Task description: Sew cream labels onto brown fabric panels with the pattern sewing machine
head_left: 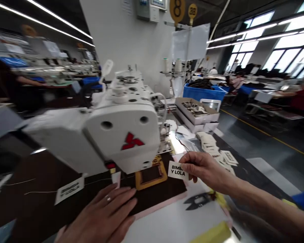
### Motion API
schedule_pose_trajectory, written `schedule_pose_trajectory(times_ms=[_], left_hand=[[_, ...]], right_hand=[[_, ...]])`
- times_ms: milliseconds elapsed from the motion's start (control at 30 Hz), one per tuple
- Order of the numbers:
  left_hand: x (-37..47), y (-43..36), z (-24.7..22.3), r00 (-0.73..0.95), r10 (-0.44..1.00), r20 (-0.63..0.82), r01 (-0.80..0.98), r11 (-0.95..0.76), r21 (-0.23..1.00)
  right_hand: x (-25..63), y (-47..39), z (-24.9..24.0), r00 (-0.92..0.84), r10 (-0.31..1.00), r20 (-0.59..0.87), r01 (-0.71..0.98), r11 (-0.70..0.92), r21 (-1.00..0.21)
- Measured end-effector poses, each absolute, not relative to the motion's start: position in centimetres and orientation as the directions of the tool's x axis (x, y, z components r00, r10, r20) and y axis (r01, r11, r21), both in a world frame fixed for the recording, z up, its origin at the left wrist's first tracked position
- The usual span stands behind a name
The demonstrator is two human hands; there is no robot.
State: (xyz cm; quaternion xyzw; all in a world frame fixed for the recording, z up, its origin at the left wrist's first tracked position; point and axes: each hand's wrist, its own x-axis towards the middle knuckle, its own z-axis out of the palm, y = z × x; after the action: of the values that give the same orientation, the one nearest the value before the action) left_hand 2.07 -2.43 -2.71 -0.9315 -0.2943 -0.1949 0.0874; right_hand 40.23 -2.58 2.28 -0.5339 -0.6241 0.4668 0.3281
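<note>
Right hand [205, 167] pinches white label [177, 170], long axis level, just right of yellow frame [151, 175]; left hand [103, 216] flat, fingers together, on dark fabric [157, 194] below frame.

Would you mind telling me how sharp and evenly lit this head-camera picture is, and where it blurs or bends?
In the head view, the sewing machine and the label pinched in the right hand read sharply; the left hand on the dark fabric is softer. The left background smears with motion blur, the windows blow out white, and the wide lens bows the ceiling lights.
</note>
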Motion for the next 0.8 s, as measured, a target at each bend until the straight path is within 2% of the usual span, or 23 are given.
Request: schedule_pose_trajectory(times_ms=[33,100,267,500,700,800], left_hand=[[2.2,-2.2,-2.1,0.788,0.463,0.404,0.546,-0.831,-0.112],[2.8,-1.6,-1.1,0.825,0.419,0.379,0.506,-0.847,-0.165],[4.3,-1.0,-0.2,0.83,0.44,0.343,0.507,-0.851,-0.135],[5.0,-0.7,-2.1,0.803,0.532,0.269,0.562,-0.826,-0.042],[5.0,-0.5,-2.5,0.806,0.545,0.23,0.559,-0.829,0.002],[5.0,-0.5,-2.1,0.811,0.547,0.209,0.561,-0.828,-0.01]], right_hand=[[38.8,-1.2,2.0,-0.256,0.958,-0.127,0.378,-0.022,-0.925],[36.6,1.2,1.2,-0.319,0.928,-0.192,0.418,-0.044,-0.907],[33.5,4.5,0.2,-0.415,0.88,-0.232,0.512,0.014,-0.859],[31.2,4.2,1.7,-0.435,0.896,-0.087,0.672,0.259,-0.693],[31.8,2.9,0.8,-0.424,0.905,0.03,0.744,0.367,-0.559],[33.1,1.6,0.4,-0.502,0.847,0.174,0.743,0.525,-0.414]])
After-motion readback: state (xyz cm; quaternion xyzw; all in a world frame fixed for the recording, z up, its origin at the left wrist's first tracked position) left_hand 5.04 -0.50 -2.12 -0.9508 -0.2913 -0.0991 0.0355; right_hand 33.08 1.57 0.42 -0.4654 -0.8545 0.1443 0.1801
